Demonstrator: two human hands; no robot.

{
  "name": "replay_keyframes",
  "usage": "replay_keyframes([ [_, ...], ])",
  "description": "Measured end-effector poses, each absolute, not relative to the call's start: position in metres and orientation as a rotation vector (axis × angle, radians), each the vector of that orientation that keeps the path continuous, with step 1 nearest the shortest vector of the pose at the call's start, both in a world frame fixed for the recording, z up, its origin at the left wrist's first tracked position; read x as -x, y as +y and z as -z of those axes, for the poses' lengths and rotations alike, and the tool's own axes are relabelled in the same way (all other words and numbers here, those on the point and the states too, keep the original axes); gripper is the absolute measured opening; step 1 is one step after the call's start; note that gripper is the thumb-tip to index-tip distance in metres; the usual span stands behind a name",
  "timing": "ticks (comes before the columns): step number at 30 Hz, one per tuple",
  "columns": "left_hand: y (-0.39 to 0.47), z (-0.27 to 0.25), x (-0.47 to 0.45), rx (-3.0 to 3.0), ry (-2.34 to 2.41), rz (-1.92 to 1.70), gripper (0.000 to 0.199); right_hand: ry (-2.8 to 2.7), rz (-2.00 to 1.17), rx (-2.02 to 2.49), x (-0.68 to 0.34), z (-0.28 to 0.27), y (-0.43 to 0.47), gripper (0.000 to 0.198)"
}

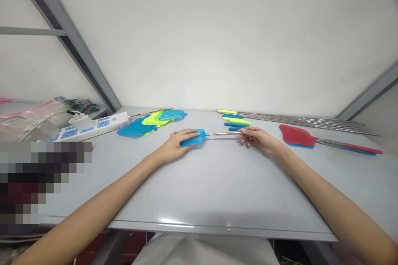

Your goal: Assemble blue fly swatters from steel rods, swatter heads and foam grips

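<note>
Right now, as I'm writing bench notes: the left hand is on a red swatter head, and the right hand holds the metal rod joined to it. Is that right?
Not quite: the swatter head under the left hand is blue, not red, as the head view shows. The right hand does hold the metal rod joined to it.

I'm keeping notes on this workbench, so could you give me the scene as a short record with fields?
Left grip: holding a blue swatter head, fingers over its mesh
Right grip: holding the thin metal rod that meets its neck
Left side: pile of blue, green and yellow swatter heads; white power strip
Far side: yellow and blue tubes; loose metal rods
Right side: red swatter on a blue swatter
Surface: grey table
</note>
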State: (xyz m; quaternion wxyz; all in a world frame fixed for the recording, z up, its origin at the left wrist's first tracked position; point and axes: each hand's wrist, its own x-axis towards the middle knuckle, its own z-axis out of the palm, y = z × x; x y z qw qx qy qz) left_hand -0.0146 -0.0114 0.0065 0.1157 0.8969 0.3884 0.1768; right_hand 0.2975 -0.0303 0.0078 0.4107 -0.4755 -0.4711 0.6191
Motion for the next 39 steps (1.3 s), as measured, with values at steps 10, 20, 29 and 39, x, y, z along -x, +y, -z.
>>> replay_keyframes([
  [10, -0.018, -0.011, 0.012, -2.617, 1.126, -0.569, 0.042, -1.186, -1.544, 1.193, -0.3, -0.012, -0.031, 0.018],
  [20, -0.027, -0.017, 0.006, -2.537, 0.976, -0.711, 0.044, -1.196, -1.483, 1.175, -0.303, -0.017, -0.03, 0.02],
  [29, -0.03, -0.014, 0.005, -2.478, 0.965, -0.741, 0.042, -1.223, -1.466, 1.168, -0.303, -0.02, -0.033, 0.021],
  [39, -0.03, -0.01, 0.003, -2.462, 0.967, -0.728, 0.04, -1.245, -1.461, 1.163, -0.306, -0.02, -0.032, 0.024],
])
